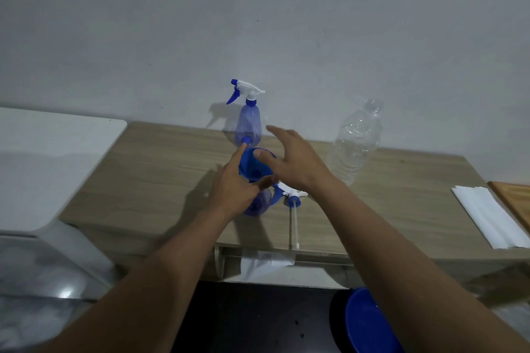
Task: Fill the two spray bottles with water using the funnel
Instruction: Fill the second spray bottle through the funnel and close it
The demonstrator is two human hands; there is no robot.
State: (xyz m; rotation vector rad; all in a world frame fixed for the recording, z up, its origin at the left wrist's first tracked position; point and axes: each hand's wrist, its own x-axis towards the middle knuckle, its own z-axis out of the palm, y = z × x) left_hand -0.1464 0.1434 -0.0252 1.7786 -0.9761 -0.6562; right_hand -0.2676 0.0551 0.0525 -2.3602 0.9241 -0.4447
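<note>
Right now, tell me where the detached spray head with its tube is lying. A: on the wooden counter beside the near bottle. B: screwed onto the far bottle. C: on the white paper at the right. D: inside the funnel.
A: the detached spray head lies flat on the wooden counter, just right of the near bottle.

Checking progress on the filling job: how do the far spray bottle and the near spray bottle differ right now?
The far spray bottle has its trigger head screwed on; the near spray bottle is open, its trigger head lying on the table beside it. The near one carries the blue funnel, held by the left hand; the far one stands untouched. Both are translucent blue.
</note>
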